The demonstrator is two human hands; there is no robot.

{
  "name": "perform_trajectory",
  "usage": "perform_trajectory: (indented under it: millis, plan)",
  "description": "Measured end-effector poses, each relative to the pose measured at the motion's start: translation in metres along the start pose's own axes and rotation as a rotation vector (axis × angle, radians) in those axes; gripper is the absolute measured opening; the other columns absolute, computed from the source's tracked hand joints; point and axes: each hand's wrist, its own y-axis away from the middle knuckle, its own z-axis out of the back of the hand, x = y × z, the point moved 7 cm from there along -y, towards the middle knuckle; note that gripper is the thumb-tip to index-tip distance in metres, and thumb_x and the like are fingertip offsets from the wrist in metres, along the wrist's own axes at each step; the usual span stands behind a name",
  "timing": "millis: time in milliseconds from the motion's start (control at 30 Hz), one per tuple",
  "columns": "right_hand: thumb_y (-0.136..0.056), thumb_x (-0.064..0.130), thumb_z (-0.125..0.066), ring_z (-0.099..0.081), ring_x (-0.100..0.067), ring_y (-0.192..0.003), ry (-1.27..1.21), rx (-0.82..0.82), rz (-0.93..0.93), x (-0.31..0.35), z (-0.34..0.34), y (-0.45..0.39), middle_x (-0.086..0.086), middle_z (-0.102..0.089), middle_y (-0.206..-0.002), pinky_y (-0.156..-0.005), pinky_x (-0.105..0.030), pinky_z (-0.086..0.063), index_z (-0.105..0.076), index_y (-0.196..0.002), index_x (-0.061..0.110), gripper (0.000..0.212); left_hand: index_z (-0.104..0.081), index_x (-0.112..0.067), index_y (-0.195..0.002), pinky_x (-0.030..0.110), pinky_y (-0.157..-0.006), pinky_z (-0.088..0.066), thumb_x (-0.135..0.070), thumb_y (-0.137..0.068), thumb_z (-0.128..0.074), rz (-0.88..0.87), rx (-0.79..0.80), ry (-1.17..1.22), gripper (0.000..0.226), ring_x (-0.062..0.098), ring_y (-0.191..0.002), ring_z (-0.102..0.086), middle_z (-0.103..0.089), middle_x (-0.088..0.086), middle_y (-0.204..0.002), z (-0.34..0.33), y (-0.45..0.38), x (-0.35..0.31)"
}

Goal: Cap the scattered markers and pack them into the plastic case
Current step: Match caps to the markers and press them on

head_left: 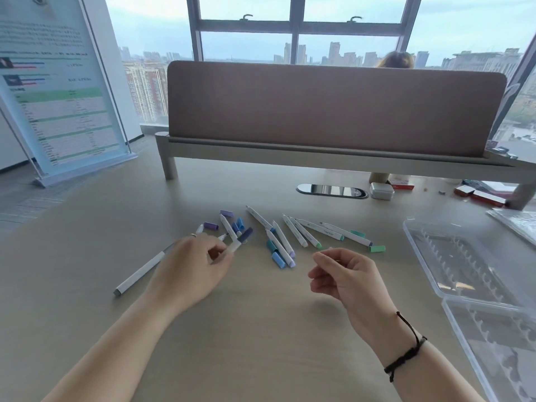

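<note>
The left hand (pixel 191 265) rests over the desk (pixel 261 329) with its fingers (pixel 216 252) curled round a white marker (pixel 236 245) that carries a dark navy cap (pixel 246 235) at its far end. The right hand (pixel 345 274) hovers above the desk, its fingers loosely curled with thumb and forefinger close together; whether they pinch anything cannot be told.

White markers lie scattered on the desk ahead of both hands, most of them uncapped. One long marker (pixel 139 274) lies apart, left of the left hand. A purple cap (pixel 211 226) and a cluster of blue caps (pixel 239 224) lie just beyond the left hand. A teal cap (pixel 272 245) and a light blue cap (pixel 279 259) lie beside two crossed markers (pixel 280 245) at centre. A green cap (pixel 377 248) lies at the right end of the spread.

The clear plastic case (pixel 464 262) lies open on the desk to the right, well apart from the markers, its slotted tray holding none of them. A small metal tin (pixel 382 191) stands further back, below the desk divider (pixel 333 108).
</note>
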Motion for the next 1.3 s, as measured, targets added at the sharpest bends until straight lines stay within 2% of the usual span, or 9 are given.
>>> perform_trajectory:
  millis: [100,233,400,600,833,967,1100,1200,1300]
  plan:
    - [-0.091,0.003,-0.068,-0.059,-0.025,-0.053,0.023,0.009,0.006,-0.001,-0.001,0.000,-0.019,-0.068,-0.067,-0.057,-0.034,-0.058,-0.071,-0.083,0.000,0.009,-0.066,-0.023,-0.066,0.027,-0.055,-0.044,-0.032,-0.087,-0.061,0.176,-0.156,-0.147,0.024,0.013,-0.061,-0.055,-0.061,-0.008,-0.061,0.026,-0.011,0.037]
    - [-0.092,0.005,-0.068,-0.060,-0.025,-0.054,0.044,0.022,0.007,-0.004,-0.001,-0.002,-0.019,-0.069,-0.068,-0.058,-0.034,-0.057,-0.072,-0.083,0.001,0.010,-0.069,-0.023,-0.072,0.029,-0.060,-0.042,-0.045,-0.089,-0.058,0.438,-0.073,-0.394,0.030,0.027,-0.073,-0.058,-0.064,-0.002,-0.074,0.043,-0.013,0.086]
    - [-0.092,0.005,-0.068,-0.059,-0.026,-0.054,0.058,0.041,0.016,-0.005,-0.004,0.000,-0.020,-0.069,-0.069,-0.060,-0.035,-0.057,-0.072,-0.083,0.001,0.010,-0.069,-0.025,-0.073,0.029,-0.066,-0.041,-0.040,-0.089,-0.058,0.550,0.019,-0.411,0.024,0.029,-0.079,-0.058,-0.064,-0.001,-0.079,0.037,-0.013,0.102]
    - [-0.091,0.005,-0.069,-0.059,-0.026,-0.054,0.067,0.032,0.016,-0.005,-0.004,-0.001,-0.020,-0.069,-0.068,-0.057,-0.034,-0.057,-0.072,-0.084,0.001,0.009,-0.071,-0.034,-0.093,0.031,-0.073,-0.041,-0.037,-0.088,-0.060,0.503,-0.002,-0.382,0.012,0.025,-0.096,-0.060,-0.067,-0.005,-0.103,0.034,-0.012,0.093]
    - [-0.091,0.007,-0.070,-0.058,-0.025,-0.053,0.062,0.026,0.016,-0.006,-0.003,-0.002,-0.019,-0.069,-0.067,-0.060,-0.034,-0.056,-0.073,-0.082,0.003,0.010,-0.067,-0.036,-0.111,0.033,-0.080,-0.042,-0.039,-0.088,-0.067,0.499,-0.034,-0.316,0.023,0.023,-0.109,-0.059,-0.066,-0.006,-0.115,0.036,-0.013,0.100]
    - [-0.091,0.007,-0.069,-0.058,-0.025,-0.053,0.062,0.025,0.015,-0.006,-0.002,-0.002,-0.018,-0.069,-0.066,-0.059,-0.034,-0.055,-0.073,-0.082,0.002,0.010,-0.070,-0.035,-0.103,0.031,-0.075,-0.043,-0.042,-0.090,-0.063,0.407,-0.092,-0.252,0.016,0.021,-0.097,-0.058,-0.065,-0.008,-0.106,0.033,-0.016,0.087]
    - [-0.091,0.007,-0.070,-0.059,-0.025,-0.054,0.067,0.025,0.013,-0.005,-0.002,-0.001,-0.019,-0.069,-0.067,-0.058,-0.034,-0.055,-0.073,-0.082,0.002,0.010,-0.072,-0.034,-0.088,0.030,-0.068,-0.041,-0.043,-0.088,-0.065,0.161,-0.108,-0.219,0.011,0.017,-0.092,-0.058,-0.062,-0.013,-0.091,0.014,-0.015,0.054]
    - [-0.091,0.007,-0.069,-0.059,-0.025,-0.054,0.089,0.021,0.011,-0.006,-0.003,-0.001,-0.018,-0.069,-0.067,-0.057,-0.033,-0.056,-0.073,-0.082,0.003,0.011,-0.073,-0.031,-0.107,0.034,-0.081,-0.046,-0.046,-0.089,-0.065,0.035,-0.033,-0.338,0.026,0.021,-0.107,-0.054,-0.065,-0.008,-0.102,-0.009,-0.013,0.037]
    - [-0.091,0.007,-0.070,-0.059,-0.023,-0.051,0.111,0.016,0.008,-0.007,-0.004,-0.001,-0.017,-0.070,-0.066,-0.055,-0.031,-0.055,-0.073,-0.082,0.003,0.010,-0.070,-0.027,-0.118,0.035,-0.090,-0.045,-0.044,-0.091,-0.062,0.065,-0.006,-0.388,0.033,0.022,-0.114,-0.051,-0.065,-0.003,-0.112,-0.018,-0.015,0.035]
